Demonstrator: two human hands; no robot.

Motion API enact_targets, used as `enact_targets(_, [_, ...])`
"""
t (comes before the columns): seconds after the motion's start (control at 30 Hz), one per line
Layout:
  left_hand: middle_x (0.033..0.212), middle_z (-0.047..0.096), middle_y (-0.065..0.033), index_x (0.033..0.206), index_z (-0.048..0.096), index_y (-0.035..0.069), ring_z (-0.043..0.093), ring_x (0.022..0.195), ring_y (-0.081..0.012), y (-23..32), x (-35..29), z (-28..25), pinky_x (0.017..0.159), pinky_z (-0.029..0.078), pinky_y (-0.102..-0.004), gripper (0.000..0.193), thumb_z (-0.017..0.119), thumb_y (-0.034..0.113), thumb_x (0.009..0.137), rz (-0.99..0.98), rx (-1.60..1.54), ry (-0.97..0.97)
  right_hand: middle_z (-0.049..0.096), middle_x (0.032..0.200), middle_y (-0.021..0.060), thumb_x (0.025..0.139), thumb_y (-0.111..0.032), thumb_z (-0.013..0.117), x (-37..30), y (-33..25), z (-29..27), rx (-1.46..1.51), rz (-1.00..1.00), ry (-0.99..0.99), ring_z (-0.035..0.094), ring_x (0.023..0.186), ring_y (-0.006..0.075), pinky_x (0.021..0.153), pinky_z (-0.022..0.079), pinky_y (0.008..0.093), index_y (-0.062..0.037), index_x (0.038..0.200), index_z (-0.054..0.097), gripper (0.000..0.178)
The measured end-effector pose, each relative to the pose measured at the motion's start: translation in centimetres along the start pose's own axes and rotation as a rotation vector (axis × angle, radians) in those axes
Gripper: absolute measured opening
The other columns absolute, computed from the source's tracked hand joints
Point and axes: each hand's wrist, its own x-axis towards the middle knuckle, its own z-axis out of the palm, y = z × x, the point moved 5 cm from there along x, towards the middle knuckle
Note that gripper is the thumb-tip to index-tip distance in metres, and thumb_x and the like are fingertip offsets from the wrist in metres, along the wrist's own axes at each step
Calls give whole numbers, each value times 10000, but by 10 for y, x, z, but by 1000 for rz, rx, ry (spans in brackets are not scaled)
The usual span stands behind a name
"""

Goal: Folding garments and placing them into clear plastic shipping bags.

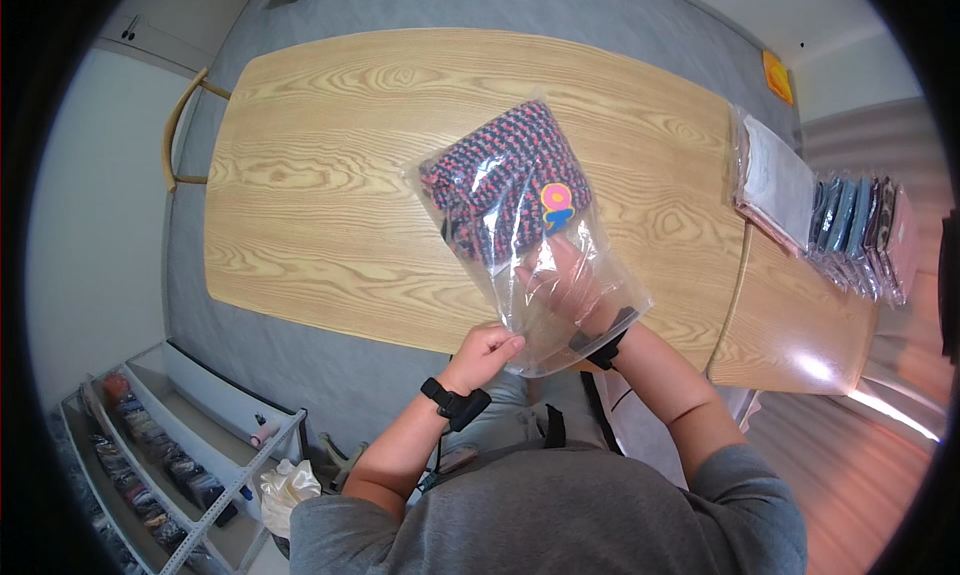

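A folded knit garment (500, 170), dark with pink flecks, lies inside a clear plastic bag (610, 265) near the middle of the table. A pink, yellow and blue patch (557, 207) shows on its right side. My left hand (487, 353) is closed on the bag's near left edge, thumb pressed against the fingers. Through the plastic I see my right hand (568, 283) inside the bag's open near end, its fingers stretched toward the garment's near edge. Glare on the plastic partly blurs those fingertips. Black bands circle both my wrists.
A wooden table (330, 195) spreads before me. At its right lie a bagged pale garment (775, 180) and a row of bagged folded clothes (855, 225). A wooden chair (180, 135) stands at the left; a shelf rack (190, 445) with packed goods is at lower left.
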Motion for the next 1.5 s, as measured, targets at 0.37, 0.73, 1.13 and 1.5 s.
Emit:
enact_targets(0.37, [681,507,-81,754,572,-2,494,630,-183,23,-2,11,594,404,-308,214,564,156,898,151,39,-57,482,1350,75,831,-192,499,69,-62,-6,-534,-364,199,401,1291,254,1059,235,541,-142,1247,534,420])
enact_targets(0.73, [662,522,-119,722,577,17,514,642,-272,35,-3,-4,585,418,-358,188,584,146,859,193,146,-23,559,1187,138,765,-319,596,99,-58,-4,-258,-434,240,492,1143,327,1005,283,578,-97,1064,607,372])
enact_targets(1.13, [684,543,-128,736,578,23,521,652,-282,39,6,2,597,425,-360,165,582,139,855,266,142,-17,495,1350,91,721,-125,574,127,-70,-1,-265,-441,211,414,1279,294,1048,301,476,-94,1309,485,595])
enact_targets(1.5, [640,503,-121,736,552,19,494,571,-261,39,9,-7,531,392,-354,152,577,124,843,342,199,-5,550,1133,113,724,-262,609,163,-81,19,-517,-298,285,492,1064,315,921,362,506,-138,1130,595,424])
